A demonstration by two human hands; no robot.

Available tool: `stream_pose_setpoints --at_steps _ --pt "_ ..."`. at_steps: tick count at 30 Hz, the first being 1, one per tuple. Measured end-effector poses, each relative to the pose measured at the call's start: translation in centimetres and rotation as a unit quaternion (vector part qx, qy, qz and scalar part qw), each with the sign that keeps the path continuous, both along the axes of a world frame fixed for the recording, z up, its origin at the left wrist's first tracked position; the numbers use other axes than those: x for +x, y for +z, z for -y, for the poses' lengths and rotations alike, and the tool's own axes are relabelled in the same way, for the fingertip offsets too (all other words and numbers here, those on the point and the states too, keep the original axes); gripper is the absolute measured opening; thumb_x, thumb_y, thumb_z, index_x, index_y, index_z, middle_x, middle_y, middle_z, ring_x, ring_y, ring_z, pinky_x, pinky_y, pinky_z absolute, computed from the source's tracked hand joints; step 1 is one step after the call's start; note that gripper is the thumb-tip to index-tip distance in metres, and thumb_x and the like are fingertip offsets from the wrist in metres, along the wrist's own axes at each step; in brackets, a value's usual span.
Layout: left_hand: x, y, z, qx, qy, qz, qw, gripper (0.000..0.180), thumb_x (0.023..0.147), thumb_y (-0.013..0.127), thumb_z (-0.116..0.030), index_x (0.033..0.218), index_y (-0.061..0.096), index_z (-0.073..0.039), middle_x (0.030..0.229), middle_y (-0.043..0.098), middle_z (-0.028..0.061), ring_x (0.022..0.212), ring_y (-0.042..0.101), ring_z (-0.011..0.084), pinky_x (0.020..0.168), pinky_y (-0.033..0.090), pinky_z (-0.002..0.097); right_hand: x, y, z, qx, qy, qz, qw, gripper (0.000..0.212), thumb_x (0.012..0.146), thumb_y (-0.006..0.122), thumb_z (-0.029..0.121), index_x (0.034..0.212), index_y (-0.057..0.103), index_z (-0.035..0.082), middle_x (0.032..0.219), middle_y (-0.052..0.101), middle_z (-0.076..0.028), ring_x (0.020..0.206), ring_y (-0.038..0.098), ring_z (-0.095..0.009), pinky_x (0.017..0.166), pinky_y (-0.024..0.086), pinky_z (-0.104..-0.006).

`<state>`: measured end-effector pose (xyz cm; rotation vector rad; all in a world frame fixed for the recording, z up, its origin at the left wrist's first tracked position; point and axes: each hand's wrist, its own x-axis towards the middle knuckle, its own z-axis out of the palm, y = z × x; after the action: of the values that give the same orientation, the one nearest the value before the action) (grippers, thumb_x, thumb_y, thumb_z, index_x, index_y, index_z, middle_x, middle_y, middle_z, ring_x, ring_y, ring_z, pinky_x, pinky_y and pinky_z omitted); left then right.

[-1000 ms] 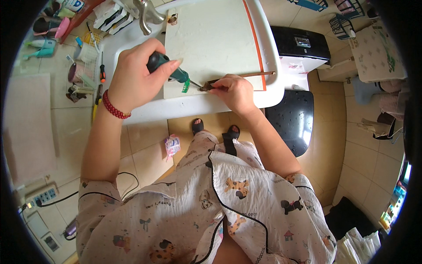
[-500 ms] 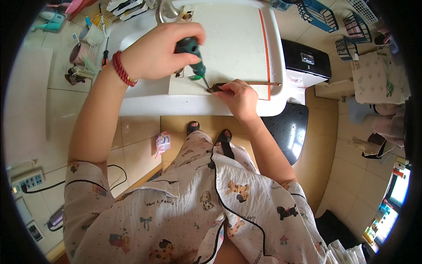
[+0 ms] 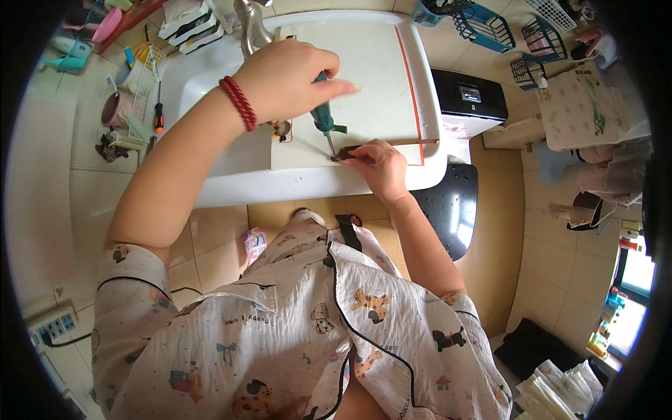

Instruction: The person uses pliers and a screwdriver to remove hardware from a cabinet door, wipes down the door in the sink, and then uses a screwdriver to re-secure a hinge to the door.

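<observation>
My left hand (image 3: 297, 77), with a red braided bracelet at its wrist, is closed round the top of a dark green screwdriver (image 3: 321, 115), one digit stretched out. A small green tab sticks out near the shaft. The screwdriver stands nearly upright, its metal tip down at the left end of a thin brown strip (image 3: 414, 142). That end is darker and wider; exactly what the tip touches is too small to tell. My right hand (image 3: 381, 166) pinches the strip near this end, against the front of a white board (image 3: 364, 77). The strip's other end reaches past the board's red edge line.
The board lies across a white sink (image 3: 315, 183) with a metal faucet (image 3: 252, 28). Small brown round pieces (image 3: 281, 130) sit at the board's left edge. An orange-and-black screwdriver (image 3: 159, 117) lies left, beside a wire basket (image 3: 143, 84). A black-topped bin (image 3: 469, 92) stands right.
The whole view has shifted slightly. My left hand has moved on the screwdriver's handle, one digit now stretched out, and the green tab has turned to the right. My right hand keeps its pinch.
</observation>
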<state>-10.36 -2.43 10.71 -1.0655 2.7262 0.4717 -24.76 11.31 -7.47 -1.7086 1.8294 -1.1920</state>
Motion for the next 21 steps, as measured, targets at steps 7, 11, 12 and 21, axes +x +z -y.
stream_pose_setpoints --at_steps 7,11,12,21 --pt "0.1 1.1 0.3 0.023 0.011 -0.008 1.0 0.03 0.075 0.066 -0.019 0.099 0.054 -0.004 0.105 0.054 0.0143 0.09 0.054 0.0229 0.063 0.047 0.0309 -0.2 0.0 -0.2 0.031 -0.008 -0.014 0.999 0.018 0.064 0.075 0.018 0.073 0.066 0.005 0.072 0.062 -0.005 0.061 0.06 -0.02 0.058 0.048 -0.029" --pt "1.0 -1.3 2.1 -0.079 -0.201 -0.377 0.901 0.02 0.076 0.066 -0.019 0.082 0.059 -0.002 0.073 0.058 0.0116 0.067 0.057 0.022 0.06 0.046 0.0318 -0.1 0.1 0.0 0.05 -0.005 0.03 0.998 0.018 0.064 0.075 0.015 0.075 0.066 0.004 0.072 0.062 -0.005 0.062 0.061 -0.018 0.059 0.049 -0.0275" --pt "0.9 -0.8 2.2 -0.089 -0.261 -0.438 0.856 0.019 0.076 0.066 -0.02 0.079 0.06 -0.002 0.066 0.059 0.0109 0.062 0.058 0.0219 0.06 0.045 0.032 -0.2 0.3 0.0 0.051 -0.008 0.029 0.998 0.018 0.064 0.075 0.015 0.075 0.066 0.004 0.072 0.062 -0.005 0.062 0.061 -0.018 0.059 0.049 -0.0275" --pt "1.6 -0.1 2.7 0.026 -0.12 -0.242 0.962 0.033 0.077 0.064 -0.035 0.088 0.06 -0.004 0.078 0.058 0.0142 0.072 0.058 0.0262 0.066 0.046 0.0336 -0.4 0.9 0.1 0.076 0.001 0.003 0.997 0.019 0.063 0.076 0.016 0.076 0.066 0.004 0.073 0.062 -0.005 0.062 0.061 -0.017 0.06 0.05 -0.0269"
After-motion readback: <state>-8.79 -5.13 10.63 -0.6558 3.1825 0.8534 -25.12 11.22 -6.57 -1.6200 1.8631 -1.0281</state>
